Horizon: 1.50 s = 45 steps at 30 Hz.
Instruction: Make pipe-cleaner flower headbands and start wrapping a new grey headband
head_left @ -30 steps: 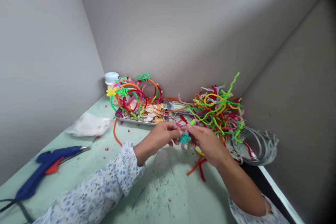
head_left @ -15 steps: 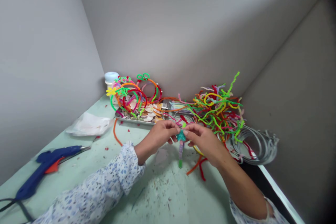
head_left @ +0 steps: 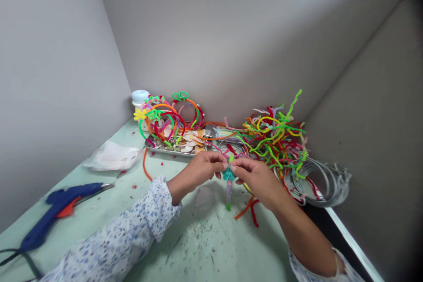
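Note:
Between my hands hangs a pipe-cleaner piece (head_left: 228,174), teal in the middle, with a lilac stem below that ends in a green tip and a bit of light green on top. The fingertips of my left hand (head_left: 206,167) pinch its left side. My right hand (head_left: 253,176) pinches the right side with thumb and forefinger. Both hands are closed and nearly meet above the table, and the fingers partly hide the upper part of the piece.
A blue glue gun (head_left: 59,211) and a clear plastic bag (head_left: 114,157) lie at the left. Behind stand a metal tray (head_left: 175,153) of shells, decorated headbands (head_left: 172,116) and a white jar (head_left: 140,97). Pipe cleaners (head_left: 277,136) and wire hoops (head_left: 330,185) are heaped at the right.
The pipe-cleaner piece has shifted very slightly to the right between my fingers. Both hands keep almost the same place and pinch.

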{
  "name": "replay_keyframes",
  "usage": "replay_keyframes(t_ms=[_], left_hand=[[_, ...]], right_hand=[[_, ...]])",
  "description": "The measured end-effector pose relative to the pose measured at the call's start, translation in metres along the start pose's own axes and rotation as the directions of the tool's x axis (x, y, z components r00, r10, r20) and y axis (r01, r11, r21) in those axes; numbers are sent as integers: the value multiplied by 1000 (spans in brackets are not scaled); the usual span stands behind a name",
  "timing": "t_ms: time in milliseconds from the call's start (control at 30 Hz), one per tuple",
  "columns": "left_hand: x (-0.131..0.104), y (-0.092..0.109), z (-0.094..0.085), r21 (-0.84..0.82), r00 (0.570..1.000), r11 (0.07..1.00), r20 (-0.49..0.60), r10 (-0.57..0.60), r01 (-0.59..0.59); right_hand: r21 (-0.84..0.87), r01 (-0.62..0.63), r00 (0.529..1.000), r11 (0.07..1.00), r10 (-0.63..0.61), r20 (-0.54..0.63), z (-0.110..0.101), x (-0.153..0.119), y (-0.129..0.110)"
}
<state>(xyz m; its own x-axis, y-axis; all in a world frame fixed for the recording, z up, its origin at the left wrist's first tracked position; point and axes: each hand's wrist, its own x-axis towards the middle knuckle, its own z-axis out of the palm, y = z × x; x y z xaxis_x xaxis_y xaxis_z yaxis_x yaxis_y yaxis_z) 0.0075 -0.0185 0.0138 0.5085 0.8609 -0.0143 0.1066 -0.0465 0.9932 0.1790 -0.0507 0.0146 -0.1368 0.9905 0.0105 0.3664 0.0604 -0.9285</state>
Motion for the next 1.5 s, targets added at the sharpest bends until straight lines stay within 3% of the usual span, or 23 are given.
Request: replay_keyframes(t_ms=[500, 800, 1167, 1333, 1500], left_hand=[[-2, 1, -5, 195, 998, 980, 66, 19, -32], [-1, 0, -1, -54, 1000, 998, 26, -6, 8], [3, -8, 5, -169, 995, 981, -8, -95, 92], [2, -3, 5, -185, 994, 979, -51, -94, 83], [2, -5, 4, -183, 995, 980, -50, -89, 78]], right_hand=[[-147, 62, 996, 987, -53, 68, 1, -2, 4], [132, -58, 997, 990, 64, -48, 0, 3, -2], [296, -89, 995, 951, 96, -9, 2, 8, 7], [303, -98, 995, 948, 92, 33, 0, 6, 5], [215, -116, 993, 970, 121, -8, 4, 5, 4]])
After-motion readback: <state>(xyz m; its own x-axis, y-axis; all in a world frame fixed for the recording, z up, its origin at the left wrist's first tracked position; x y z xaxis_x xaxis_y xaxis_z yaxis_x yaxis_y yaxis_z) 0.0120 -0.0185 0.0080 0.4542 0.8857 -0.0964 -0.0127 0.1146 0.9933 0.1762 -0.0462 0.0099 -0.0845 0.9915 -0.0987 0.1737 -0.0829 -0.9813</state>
